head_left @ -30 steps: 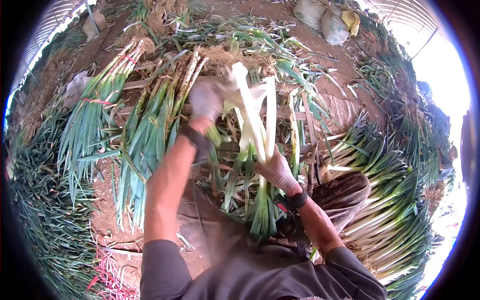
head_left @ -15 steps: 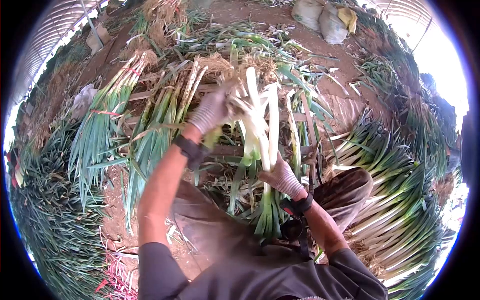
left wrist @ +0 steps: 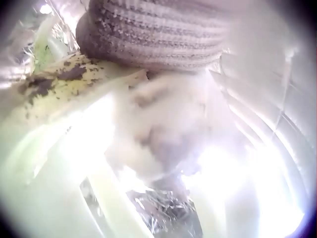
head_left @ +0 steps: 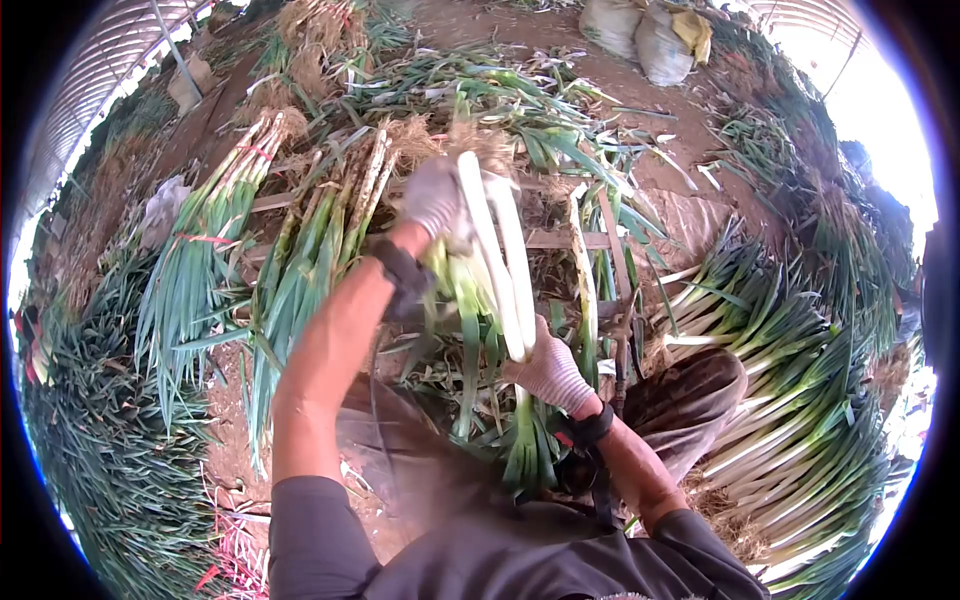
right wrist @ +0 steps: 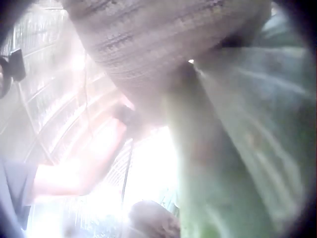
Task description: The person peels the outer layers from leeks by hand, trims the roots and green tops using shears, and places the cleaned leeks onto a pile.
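Two leeks with long white stalks (head_left: 497,255) stand root end up in front of me. My right hand (head_left: 550,370), in a striped knit glove, grips them low, where the white turns into green leaves (head_left: 524,440). In the right wrist view its glove (right wrist: 163,44) wraps over the broad green leaves (right wrist: 218,163). Near the upper ends, my gloved left hand (head_left: 432,197) grips pale outer leaves beside the stalks, blurred by motion. A yellowed, dark-spotted leaf (left wrist: 64,82) lies right under the left glove (left wrist: 153,34) in the left wrist view. Peeled leaves (head_left: 465,295) hang left of the stalks.
Tied leek bundles (head_left: 205,215) and loose leeks (head_left: 325,215) lie to the left over a wooden rack. Cleaned leeks (head_left: 770,440) are piled at the right, by my knee (head_left: 690,400). Pink ties (head_left: 238,550) lie lower left; sacks (head_left: 660,45) stand at the back.
My left hand has swept about the root ends, pulling at outer leaves, and is now close against the stalks. The stalks have tilted left; my right hand keeps its hold low down.
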Available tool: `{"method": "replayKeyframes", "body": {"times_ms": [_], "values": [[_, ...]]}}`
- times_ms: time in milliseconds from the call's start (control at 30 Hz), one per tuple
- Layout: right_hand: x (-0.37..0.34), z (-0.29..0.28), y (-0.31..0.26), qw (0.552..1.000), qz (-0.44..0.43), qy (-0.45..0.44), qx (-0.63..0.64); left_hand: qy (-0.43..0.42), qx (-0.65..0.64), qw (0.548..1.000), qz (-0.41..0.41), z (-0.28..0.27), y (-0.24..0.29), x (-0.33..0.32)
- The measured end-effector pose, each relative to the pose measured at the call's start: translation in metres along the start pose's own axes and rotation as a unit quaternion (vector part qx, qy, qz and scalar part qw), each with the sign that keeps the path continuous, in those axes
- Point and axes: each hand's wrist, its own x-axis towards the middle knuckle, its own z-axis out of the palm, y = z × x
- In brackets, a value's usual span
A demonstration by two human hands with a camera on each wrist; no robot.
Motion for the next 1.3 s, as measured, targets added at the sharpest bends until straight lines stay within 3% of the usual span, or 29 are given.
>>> {"method": "replayKeyframes", "body": {"times_ms": [33,67,100,133,167,200,233,267,300,333,367,400,433,500,533,567,600,633,667,700,733,767,833,867,967,1000,1133,1200,1300], "values": [[-0.001,-0.001,0.0,1.0,0.0,0.011,-0.013,0.032,0.153,0.983,0.093,-0.019,0.007,0.013],[-0.001,-0.002,-0.003,0.999,-0.001,0.02,-0.026,0.093,0.305,0.932,0.173,-0.036,0.018,0.021],[-0.002,-0.003,-0.007,0.999,-0.003,0.029,-0.037,0.181,0.388,0.852,0.301,-0.049,0.025,0.024],[-0.004,-0.005,-0.013,0.998,-0.007,0.032,-0.046,0.215,0.304,0.857,0.356,-0.084,0.011,0.069],[-0.004,0.0,-0.006,0.997,-0.013,0.04,-0.059,0.277,0.565,0.755,0.183,-0.086,0.061,0.036],[-0.012,0.003,0.002,0.998,-0.017,0.048,-0.046,0.252,0.789,0.559,0.013,-0.088,0.113,0.0],[-0.021,0.002,0.013,0.997,-0.021,0.057,-0.038,0.253,0.628,0.732,0.076,-0.157,0.113,0.02],[-0.022,-0.001,0.034,0.994,-0.08,0.075,0.005,0.238,0.429,0.86,0.139,-0.226,0.113,0.04],[-0.03,-0.023,0.015,0.996,-0.017,0.061,0.065,0.212,0.275,0.926,0.15,-0.228,0.128,0.019],[-0.022,-0.032,0.018,0.994,-0.003,0.057,0.088,0.189,0.112,0.963,0.156,-0.228,0.144,-0.003],[-0.015,-0.041,0.027,0.992,0.008,0.056,0.112,0.2,0.185,0.946,0.178,-0.191,0.176,-0.061],[-0.001,-0.04,0.045,0.984,-0.034,0.077,0.159,0.159,0.197,0.945,0.209,-0.182,0.166,-0.065],[-0.002,-0.047,0.037,0.97,-0.023,0.067,0.232,0.188,0.232,0.947,0.116,-0.158,0.154,-0.069],[0.001,-0.049,0.04,0.958,-0.073,0.071,0.269,0.122,0.37,0.909,0.149,-0.123,0.111,-0.08],[-0.002,-0.049,0.044,0.96,-0.088,0.055,0.26,0.065,0.164,0.978,0.111,-0.108,0.086,-0.071],[-0.006,-0.047,0.049,0.962,-0.1,0.039,0.25,0.026,-0.129,0.99,0.058,-0.093,0.061,-0.062],[-0.01,-0.038,0.05,0.955,-0.102,0.067,0.272,0.024,-0.34,0.94,-0.003,-0.078,0.036,-0.053],[-0.019,-0.039,0.039,0.957,-0.084,0.054,0.271,-0.007,-0.32,0.947,0.026,-0.063,0.026,-0.054],[-0.018,-0.032,0.046,0.965,-0.073,0.048,0.249,-0.039,-0.198,0.972,0.121,-0.045,0.021,-0.06],[-0.014,-0.025,0.052,0.971,-0.063,0.042,0.227,-0.032,-0.033,0.967,0.252,-0.028,0.02,-0.064],[-0.018,-0.025,0.038,0.982,-0.054,0.051,0.171,0.007,0.097,0.924,0.369,-0.011,0.023,-0.069],[-0.016,-0.019,0.035,0.983,-0.055,0.061,0.162,0.074,0.228,0.884,0.402,0.003,0.033,-0.076],[-0.014,-0.008,0.031,0.989,-0.058,0.098,0.096,0.177,0.395,0.851,0.297,0.026,0.051,-0.084],[-0.017,-0.008,0.022,0.989,-0.056,0.102,0.086,0.17,0.419,0.846,0.283,0.03,0.053,-0.08],[-0.025,-0.01,0.006,0.99,-0.053,0.116,0.06,0.112,0.485,0.864,0.07,0.031,0.069,-0.069],[-0.025,-0.008,0.008,0.989,-0.054,0.123,0.056,0.101,0.511,0.849,0.086,0.026,0.062,-0.061],[-0.024,-0.004,0.012,0.99,-0.061,0.125,0.025,0.115,0.485,0.863,0.083,0.018,0.055,-0.055],[-0.029,-0.008,0.003,0.992,-0.05,0.111,0.019,0.048,0.358,0.932,0.041,-0.001,0.048,-0.039],[-0.029,-0.014,0.002,0.992,-0.061,0.1,0.039,0.11,0.501,0.848,0.13,-0.016,0.064,-0.047]]}}
